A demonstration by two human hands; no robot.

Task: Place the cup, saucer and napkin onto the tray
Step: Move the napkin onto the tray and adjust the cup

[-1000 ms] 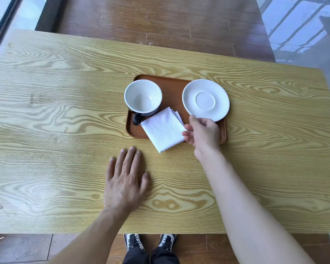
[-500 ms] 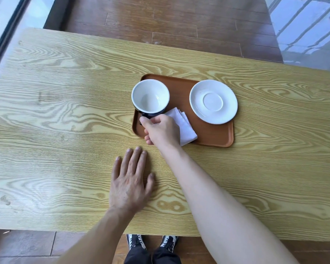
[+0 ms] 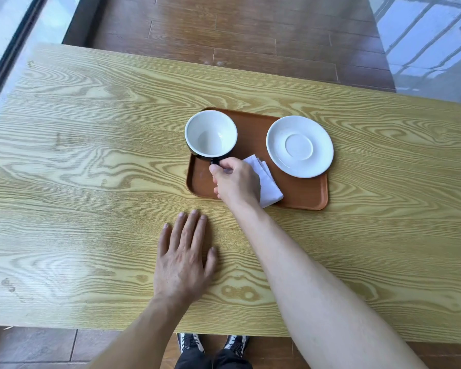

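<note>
Now right hand [image 3: 236, 179] fingers pinching glossy round cup [image 3: 210, 134] handle; left hand [image 3: 183, 262] spread flat.

Bare tray [image 3: 298, 194] is showing between cup [image 3: 210, 134] and saucer [image 3: 300, 146]; the napkin [image 3: 266, 182] is filling its near middle. Table [image 3: 91, 155] is lying open all around.

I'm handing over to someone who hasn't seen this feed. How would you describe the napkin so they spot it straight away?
Find the brown tray in the middle of the wooden table. On its near side, between the cup and the saucer, lies the napkin, partly under the right hand. It is the only soft, folded, square-cornered white thing; its neighbours are round crockery.
</note>
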